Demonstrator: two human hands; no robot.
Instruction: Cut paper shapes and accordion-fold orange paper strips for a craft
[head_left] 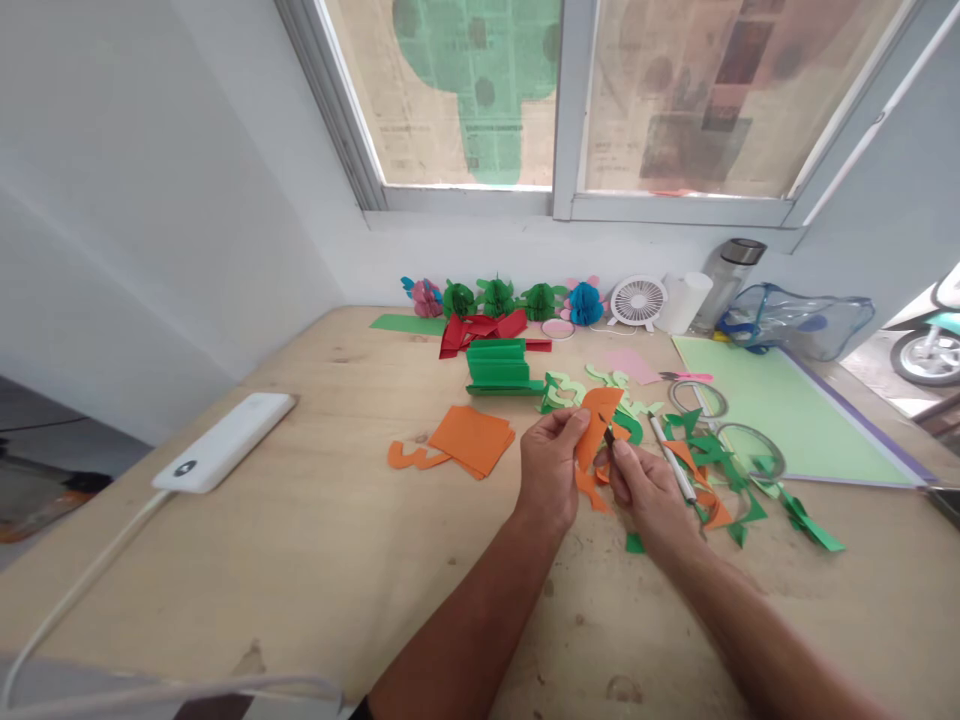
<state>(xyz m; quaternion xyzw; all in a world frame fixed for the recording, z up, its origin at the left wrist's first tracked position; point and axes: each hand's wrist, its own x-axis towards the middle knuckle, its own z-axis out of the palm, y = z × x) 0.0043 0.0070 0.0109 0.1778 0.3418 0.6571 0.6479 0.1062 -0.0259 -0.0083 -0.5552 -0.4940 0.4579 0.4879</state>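
Observation:
My left hand (553, 460) pinches a piece of orange paper (598, 415) with a rounded edge, holding it up off the table. In my right hand (649, 490) is a pair of small dark scissors (608, 437), mostly hidden by the fingers, with the tip against the orange paper. Orange offcuts (592, 492) hang or lie just below the hands. Left of my hands lie a stack of orange paper squares (472, 440) and a wavy orange cutout (411, 456). Beyond them are light green wavy cutouts (564, 390). A white pen (672, 458) lies beside my right hand.
Green scraps (720, 455), tape rolls (750, 450) and a light green sheet (810, 410) lie at right. Folded green paper (498, 366) and red paper (480, 328) are behind. Paper figures (496, 297), a fan (638, 301) and a bottle (731, 280) line the wall. A power bank (225, 440) sits left.

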